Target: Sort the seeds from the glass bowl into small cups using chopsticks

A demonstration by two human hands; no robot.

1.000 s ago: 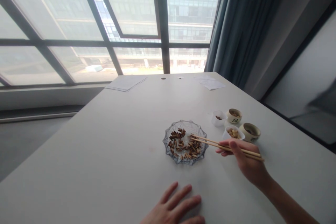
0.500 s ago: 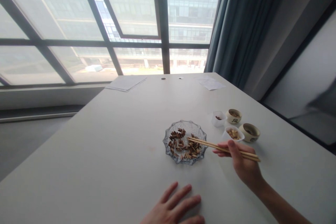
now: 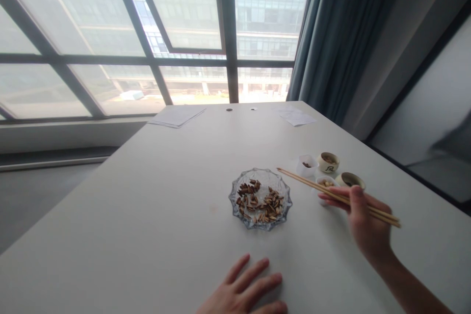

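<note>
My right hand (image 3: 370,223) grips a pair of wooden chopsticks (image 3: 303,180). Their tips point left, in the air by the upper right edge of the clear glass dish (image 3: 257,227); nothing can be made out between them. Brown elongated seeds, like sunflower seeds (image 3: 272,204), lie in loose groups in the dish. Behind the fingers and chopsticks, a small white cup (image 3: 323,200) with pale nut-like pieces is partly hidden. My left hand (image 3: 246,287) rests on the table below the dish, fingers spread, holding nothing.
Beyond my right hand stand a white cup (image 3: 303,171) with dark red bits, a cream bowl (image 3: 324,168) with brownish pieces, and another cream bowl (image 3: 358,180), partly covered by the hand. Paper sheets (image 3: 176,117) lie at the white table's far left, more paper (image 3: 298,117) far right.
My right hand and the chopsticks have moved right, and the tips have left the seeds and now sit outside the dish's upper right rim. My left hand has stayed put.
</note>
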